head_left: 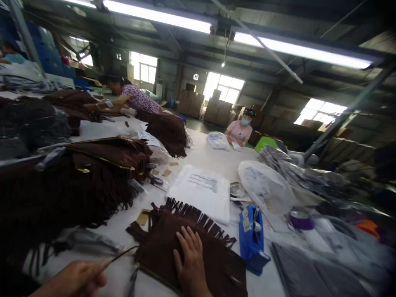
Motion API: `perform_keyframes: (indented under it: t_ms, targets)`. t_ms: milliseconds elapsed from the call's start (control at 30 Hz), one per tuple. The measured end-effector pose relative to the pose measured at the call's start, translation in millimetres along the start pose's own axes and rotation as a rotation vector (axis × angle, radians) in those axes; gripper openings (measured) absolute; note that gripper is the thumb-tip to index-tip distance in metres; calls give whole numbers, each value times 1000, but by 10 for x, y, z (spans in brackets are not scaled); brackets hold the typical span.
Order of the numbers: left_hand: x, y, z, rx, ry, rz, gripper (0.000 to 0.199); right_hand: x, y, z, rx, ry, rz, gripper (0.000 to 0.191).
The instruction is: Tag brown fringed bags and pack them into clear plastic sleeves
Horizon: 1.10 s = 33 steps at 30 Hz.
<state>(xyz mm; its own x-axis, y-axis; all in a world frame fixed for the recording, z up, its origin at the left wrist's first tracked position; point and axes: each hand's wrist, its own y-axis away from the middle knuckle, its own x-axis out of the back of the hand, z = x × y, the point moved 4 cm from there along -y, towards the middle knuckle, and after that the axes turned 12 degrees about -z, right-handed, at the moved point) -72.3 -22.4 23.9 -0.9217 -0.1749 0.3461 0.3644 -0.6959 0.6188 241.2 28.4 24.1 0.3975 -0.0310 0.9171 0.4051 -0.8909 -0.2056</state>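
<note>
A dark brown fringed bag [161,239] lies on the table in front of me, its fringe pointing away and a gold-coloured zip along its near edge. My right hand [192,260] rests flat on the bag with the fingers stretched out. At the lower left, my left hand [78,278] is closed, pinching a thin dark strip [123,252] that runs to the bag's left side. A small tan card [143,217] lies by the fringe at the bag's far left corner.
Brown fringed bags [102,169] are piled at the left. Beyond my bag lies a stack of white plastic bags [201,189]. A blue tape dispenser [252,239] stands to the right, near a purple tape roll [301,220] and grey packaging [309,268]. Two people work across the table.
</note>
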Motion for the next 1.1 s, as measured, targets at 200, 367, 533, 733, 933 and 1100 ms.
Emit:
perform_keyframes:
  t_ms: [200, 367, 533, 733, 933, 1100]
  targets:
    - [-623, 27, 785, -845, -681, -467, 37, 46, -4, -20, 4, -26, -29, 41]
    - [-973, -356, 718, -842, -932, -419, 50, 65, -36, -31, 13, -26, -25, 41]
    - [-1000, -536, 604, -824, -1029, -496, 26, -35, -4, -22, -18, -49, 17, 41]
    - [-884, -567, 626, -813, -984, -432, 15, 283, -343, 296, -98, -475, -98, 66]
    - [-1009, -532, 691, -854, -1134, -396, 20, 1947, -1199, 657, -242, -689, 414, 85]
    - [-904, -614, 749, -933, -1114, -308, 33, 2532, -1184, 372, -95, -596, 678, 79]
